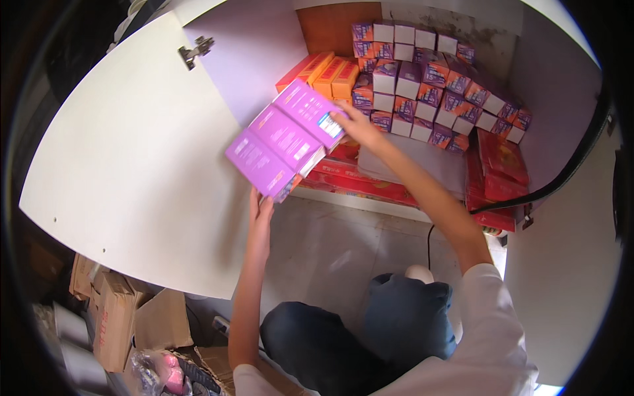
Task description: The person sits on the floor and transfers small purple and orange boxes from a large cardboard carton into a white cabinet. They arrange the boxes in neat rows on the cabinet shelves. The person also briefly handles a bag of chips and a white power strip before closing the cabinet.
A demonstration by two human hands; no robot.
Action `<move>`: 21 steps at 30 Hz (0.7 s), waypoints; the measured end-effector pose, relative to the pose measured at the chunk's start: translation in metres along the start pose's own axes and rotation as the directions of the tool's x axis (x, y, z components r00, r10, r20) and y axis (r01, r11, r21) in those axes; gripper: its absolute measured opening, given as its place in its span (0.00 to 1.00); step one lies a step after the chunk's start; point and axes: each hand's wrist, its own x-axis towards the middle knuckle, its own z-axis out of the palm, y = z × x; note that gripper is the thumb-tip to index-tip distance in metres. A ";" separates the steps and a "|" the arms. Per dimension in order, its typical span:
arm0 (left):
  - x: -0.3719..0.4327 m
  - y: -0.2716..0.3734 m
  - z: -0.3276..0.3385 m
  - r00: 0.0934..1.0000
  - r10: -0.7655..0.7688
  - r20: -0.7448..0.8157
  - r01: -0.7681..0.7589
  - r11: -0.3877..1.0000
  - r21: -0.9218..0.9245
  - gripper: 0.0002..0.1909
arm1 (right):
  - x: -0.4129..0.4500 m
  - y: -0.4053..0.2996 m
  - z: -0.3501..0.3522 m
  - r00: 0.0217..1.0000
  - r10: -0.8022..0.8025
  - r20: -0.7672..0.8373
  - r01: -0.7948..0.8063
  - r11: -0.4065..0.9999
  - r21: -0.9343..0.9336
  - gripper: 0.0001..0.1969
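Observation:
Three purple cardboard boxes (286, 132), side by side in a tilted row, are held between my two hands in front of the cabinet's left part. My right hand (357, 123) grips the upper right end, its fingers near a white and blue label. At the lower end, my left hand (261, 205) supports the last box from below; part of its grip is hidden. Behind them, orange boxes (324, 74) stand at the cabinet's left. Stacked purple, orange and white boxes (421, 94) fill much of the back and right.
A white cabinet door (124, 163) stands open at left. Red flat packages (502, 163) and a pale flat sheet (411, 161) lie on the cabinet's bottom. A black cable (559, 178) crosses the right side. Cardboard boxes (116, 321) are at lower left.

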 end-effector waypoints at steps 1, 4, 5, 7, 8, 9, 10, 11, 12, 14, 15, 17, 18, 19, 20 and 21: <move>0.013 0.006 0.012 1.000 -0.003 0.024 0.002 0.999 0.040 0.30 | 0.001 -0.003 -0.017 1.000 -0.011 -0.023 0.011 1.000 -0.003 0.21; 0.053 0.015 0.047 0.995 0.028 0.097 -0.031 0.999 0.030 0.31 | -0.007 -0.030 -0.068 0.993 0.061 -0.100 -0.060 0.998 0.018 0.25; 0.067 0.020 0.064 0.992 0.050 0.115 -0.054 0.998 0.027 0.31 | -0.006 -0.039 -0.087 0.989 0.057 -0.134 -0.056 0.998 0.014 0.26; 0.091 0.036 0.105 0.984 0.099 0.146 -0.103 0.995 0.016 0.32 | -0.001 -0.056 -0.127 0.990 -0.056 -0.132 0.043 0.994 -0.098 0.29; 0.102 0.044 0.125 0.982 0.108 0.155 -0.106 0.994 -0.020 0.32 | 0.009 -0.051 -0.149 0.976 -0.062 -0.210 0.027 0.985 -0.168 0.31; 0.111 0.054 0.140 0.981 0.118 0.153 -0.112 0.993 -0.047 0.32 | 0.013 -0.057 -0.158 0.970 -0.091 -0.224 0.042 0.976 -0.214 0.34; 0.124 0.060 0.156 0.978 0.133 0.158 -0.121 0.989 -0.082 0.32 | 0.016 -0.062 -0.171 0.963 -0.119 -0.240 0.046 0.956 -0.289 0.36; 0.140 0.063 0.169 0.977 0.153 0.147 -0.140 0.986 -0.093 0.32 | 0.021 -0.065 -0.182 0.956 -0.149 -0.253 0.050 0.931 -0.361 0.37; 0.158 0.062 0.182 0.976 0.161 0.149 -0.146 0.983 -0.109 0.32 | 0.026 -0.063 -0.196 0.950 -0.150 -0.273 0.025 0.911 -0.411 0.38; 0.187 0.065 0.200 0.974 0.186 0.126 -0.176 0.981 -0.081 0.31 | 0.038 -0.054 -0.213 0.941 -0.159 -0.298 -0.001 0.880 -0.474 0.41; 0.201 0.064 0.209 0.974 0.192 0.118 -0.186 0.981 -0.059 0.30 | 0.044 -0.047 -0.224 0.933 -0.179 -0.314 -0.002 0.866 -0.500 0.42; 0.230 0.059 0.229 0.973 0.204 0.106 -0.204 0.979 -0.017 0.29 | 0.058 -0.033 -0.247 0.912 -0.219 -0.346 -0.009 0.834 -0.552 0.43; 0.245 0.058 0.238 0.976 0.208 0.068 -0.207 0.978 -0.016 0.29 | 0.066 -0.030 -0.253 0.906 -0.225 -0.358 -0.004 0.842 -0.540 0.43; 0.257 0.056 0.245 0.980 0.192 0.059 -0.191 0.981 -0.017 0.29 | 0.071 -0.026 -0.259 0.909 -0.222 -0.353 -0.014 0.830 -0.558 0.43; 0.268 0.055 0.251 0.983 0.176 0.051 -0.176 0.984 -0.018 0.29 | 0.077 -0.023 -0.265 0.911 -0.219 -0.350 -0.025 0.817 -0.576 0.43; 0.282 0.053 0.255 0.986 0.159 0.045 -0.159 0.987 -0.018 0.29 | 0.082 -0.019 -0.269 0.913 -0.214 -0.348 -0.037 0.805 -0.593 0.43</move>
